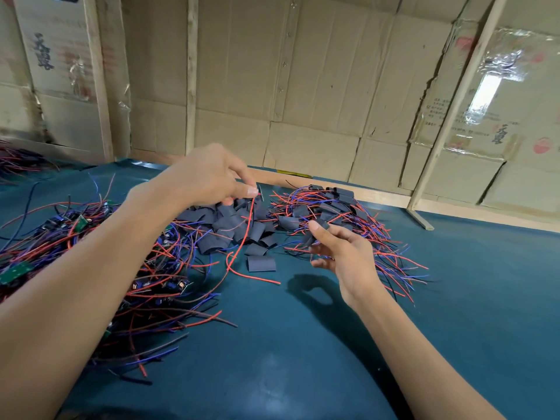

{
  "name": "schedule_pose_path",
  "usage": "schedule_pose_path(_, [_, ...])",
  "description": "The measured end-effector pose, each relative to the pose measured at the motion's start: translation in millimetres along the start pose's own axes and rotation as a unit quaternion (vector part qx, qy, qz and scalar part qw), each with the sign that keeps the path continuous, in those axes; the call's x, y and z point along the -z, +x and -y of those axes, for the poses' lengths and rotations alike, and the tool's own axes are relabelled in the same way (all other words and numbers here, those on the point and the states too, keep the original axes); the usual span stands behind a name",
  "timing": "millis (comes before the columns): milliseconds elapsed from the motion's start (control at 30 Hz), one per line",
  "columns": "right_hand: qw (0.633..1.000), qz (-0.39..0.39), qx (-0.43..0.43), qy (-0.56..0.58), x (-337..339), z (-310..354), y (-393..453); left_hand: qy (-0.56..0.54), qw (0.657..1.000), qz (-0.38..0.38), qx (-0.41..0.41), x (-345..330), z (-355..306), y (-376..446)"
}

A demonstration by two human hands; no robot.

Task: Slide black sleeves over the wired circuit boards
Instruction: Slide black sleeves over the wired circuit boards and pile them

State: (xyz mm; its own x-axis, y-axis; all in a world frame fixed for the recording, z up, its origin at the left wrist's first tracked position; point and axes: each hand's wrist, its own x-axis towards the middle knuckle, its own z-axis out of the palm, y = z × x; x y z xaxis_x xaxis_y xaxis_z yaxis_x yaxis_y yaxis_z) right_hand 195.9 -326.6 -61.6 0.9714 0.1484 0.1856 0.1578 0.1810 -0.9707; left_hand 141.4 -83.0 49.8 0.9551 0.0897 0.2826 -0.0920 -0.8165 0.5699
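Lying nearest on the teal surface (303, 359) is a tangle of wired circuit boards (91, 268); right of it, the right hand (342, 256) is pinching a black sleeve (315, 234), and beyond, over the sleeve pile (230, 225), the left hand (209, 177) is pinching a red wire (242, 247) trailing down onto the surface

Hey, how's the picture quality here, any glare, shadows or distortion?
Head view: wide-angle bending bows the wooden posts; glare on the taped cardboard at right; the right hand casts a dark shadow on the blue mat; far-left wires look blurred.
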Motion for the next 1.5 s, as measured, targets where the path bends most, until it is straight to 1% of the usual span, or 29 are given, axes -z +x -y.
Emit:
schedule_pose_path(67, [1.000, 0.003, -0.002, 0.000, -0.1, 0.5, -0.1, -0.013, 1.000, 0.013, 0.017, -3.2, 3.7, 0.6])
schedule_pose_path(267, [1.000, 0.014, -0.007, -0.007, -4.9, -1.0, -2.2, -0.155, 0.986, 0.051, 0.039, -8.9, 10.2, -8.4])
schedule_pose_path(433, [0.999, 0.042, -0.012, 0.003, -4.7, -1.1, -3.6, -0.274, 0.960, 0.037, 0.041, 0.2, 6.6, -12.0])
schedule_pose_path(533, [0.998, 0.055, -0.014, 0.012, -5.3, -1.7, -3.5, -0.338, 0.941, 0.016, 0.028, 8.5, 1.5, -11.4])
schedule_pose_path(600, [0.998, 0.061, -0.015, 0.027, -5.9, -2.9, -2.9, -0.402, 0.916, 0.004, 0.006, 11.3, -2.9, -10.7])
schedule_pose_path(733, [0.993, 0.078, -0.013, 0.092, -6.2, -1.2, -2.4, -0.539, 0.842, -0.020, -0.020, -1.5, -13.1, -8.5])
schedule_pose_path(800, [0.988, 0.073, -0.016, 0.138, -4.5, 1.0, -1.1, -0.587, 0.809, -0.038, -0.005, -15.3, -15.5, -5.8])
schedule_pose_path(867, [0.980, 0.070, -0.014, 0.184, -2.0, 3.7, 0.6, -0.631, 0.774, -0.052, 0.032, -31.9, -16.2, -1.6])
schedule_pose_path(933, [0.972, 0.053, -0.012, 0.230, -0.5, 6.6, 1.8, -0.660, 0.746, -0.054, 0.064, -49.6, -15.3, 2.8])
schedule_pose_path(1033, [0.964, 0.030, -0.010, 0.262, 1.9, 9.8, 2.7, -0.689, 0.718, -0.049, 0.087, -71.9, -11.7, 7.3])
schedule_pose_path(1100, [0.962, 0.018, -0.012, 0.273, 3.8, 11.6, 3.1, -0.705, 0.702, -0.048, 0.085, -85.1, -7.6, 7.7])
schedule_pose_path(1267, [0.955, -0.001, -0.042, 0.294, 8.9, 12.1, 4.7, -0.752, 0.648, -0.088, 0.076, -114.5, 4.4, 5.8])
schedule_pose_path(1400, [0.954, -0.004, -0.056, 0.293, 12.3, 10.2, 6.0, -0.757, 0.644, -0.076, 0.072, -122.5, 10.9, 3.6])
schedule_pose_path(1500, [0.955, -0.008, -0.060, 0.289, 13.7, 10.4, 4.8, -0.779, 0.619, -0.059, 0.082, -122.4, 12.6, 2.4])
